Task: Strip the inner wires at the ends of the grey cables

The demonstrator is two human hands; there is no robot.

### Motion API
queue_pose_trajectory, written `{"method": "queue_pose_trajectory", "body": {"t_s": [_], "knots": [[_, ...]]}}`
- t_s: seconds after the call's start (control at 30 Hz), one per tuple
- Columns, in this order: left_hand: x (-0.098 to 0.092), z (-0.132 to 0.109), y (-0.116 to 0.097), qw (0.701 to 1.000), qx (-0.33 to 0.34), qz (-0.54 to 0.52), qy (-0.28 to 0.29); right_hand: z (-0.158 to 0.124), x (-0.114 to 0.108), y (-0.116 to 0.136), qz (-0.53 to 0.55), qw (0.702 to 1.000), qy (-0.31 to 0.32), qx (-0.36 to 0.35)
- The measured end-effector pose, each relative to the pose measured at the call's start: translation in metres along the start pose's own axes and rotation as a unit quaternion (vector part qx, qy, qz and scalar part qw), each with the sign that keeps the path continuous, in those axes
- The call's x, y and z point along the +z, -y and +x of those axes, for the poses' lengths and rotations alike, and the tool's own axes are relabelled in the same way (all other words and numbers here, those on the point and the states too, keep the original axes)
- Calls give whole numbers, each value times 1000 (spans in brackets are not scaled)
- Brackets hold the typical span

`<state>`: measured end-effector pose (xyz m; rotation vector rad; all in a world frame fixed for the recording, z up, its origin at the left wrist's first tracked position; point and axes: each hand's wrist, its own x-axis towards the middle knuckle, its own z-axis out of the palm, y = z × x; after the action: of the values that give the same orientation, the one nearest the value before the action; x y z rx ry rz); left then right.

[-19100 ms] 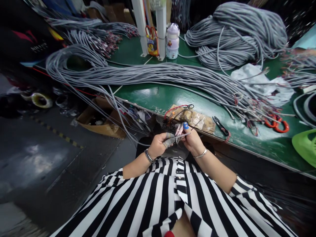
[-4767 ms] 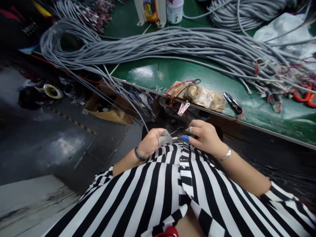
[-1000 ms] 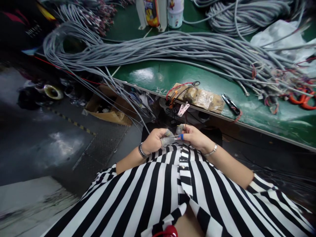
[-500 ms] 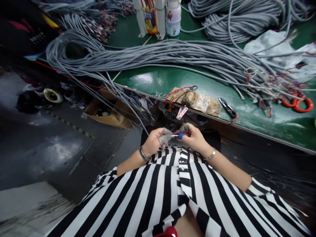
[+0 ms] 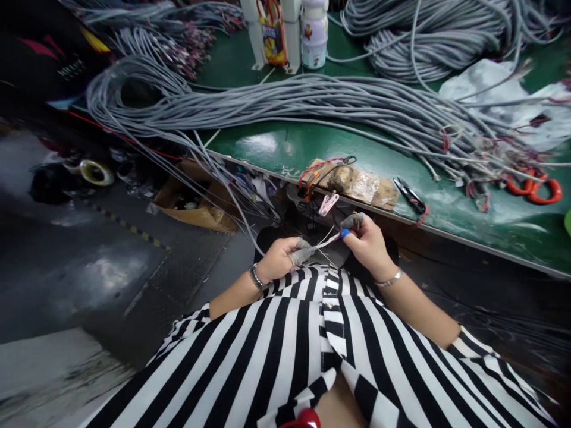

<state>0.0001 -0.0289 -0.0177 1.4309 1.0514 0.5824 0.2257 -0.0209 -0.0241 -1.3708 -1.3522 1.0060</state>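
Shirt: black-and-white stripes (image 5: 285,339); hands held just above its front.
Left hand (image 5: 281,258): covered thumb and forefinger clamped on a grey cable (image 5: 250,233), which is led off leftward, up toward the bench.
Right hand (image 5: 368,244): blue-capped thumb and covered finger pinched together on thin wires (image 5: 329,240), stretched from the cable end across the gap between the hands.
Room: both hands kept in front of the bench edge, dark space and floor (image 5: 102,267) seen around them.
Edge: pink clip (image 5: 329,204) hung at the front, just beyond the hands; cardboard box (image 5: 196,208) set below, left.
Bench (image 5: 285,142): taped wood block (image 5: 370,187) laid along the edge, snips (image 5: 409,195) placed beside it; green strip seen behind.
Farther: cable bundle (image 5: 289,104) spread lengthwise; orange scissors (image 5: 548,191) partly covered at its right end.
Back: bottle (image 5: 314,35) stood upright; cable coil (image 5: 437,35) heaped at right.
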Motion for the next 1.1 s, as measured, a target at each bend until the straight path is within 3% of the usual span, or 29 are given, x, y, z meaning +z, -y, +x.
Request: {"method": "queue_pose_trajectory", "body": {"t_s": [0.2, 0.47, 0.53, 0.6, 0.7, 0.87, 0.97, 1.03, 1.1], "knots": [[2, 4, 11, 998, 49, 17, -43, -15, -1, 17, 5, 999, 43, -26], [13, 6, 12, 993, 29, 0, -112, -36, 19, 27, 5, 979, 194, -62], [15, 6, 12, 990, 18, -33, -133, -36, 18, 27, 2, 983, 168, -70], [16, 6, 13, 987, 12, -54, -150, -34, 15, 27, -6, 993, 99, -67], [15, 5, 15, 985, 24, -51, -163, -31, 9, 25, -92, 992, 39, -74], [14, 4, 16, 981, 86, 74, -159, -29, 10, 21, -330, 929, 63, -154], [13, 0, 13, 964, 130, 170, -158, -28, 10, 23, -405, 886, 70, -215], [11, -3, 10, 957, 142, 204, -151, -25, 8, 25, -409, 880, 76, -230], [10, -5, 8, 959, 146, 200, -137, -19, 5, 25, -373, 902, 78, -205]]}}
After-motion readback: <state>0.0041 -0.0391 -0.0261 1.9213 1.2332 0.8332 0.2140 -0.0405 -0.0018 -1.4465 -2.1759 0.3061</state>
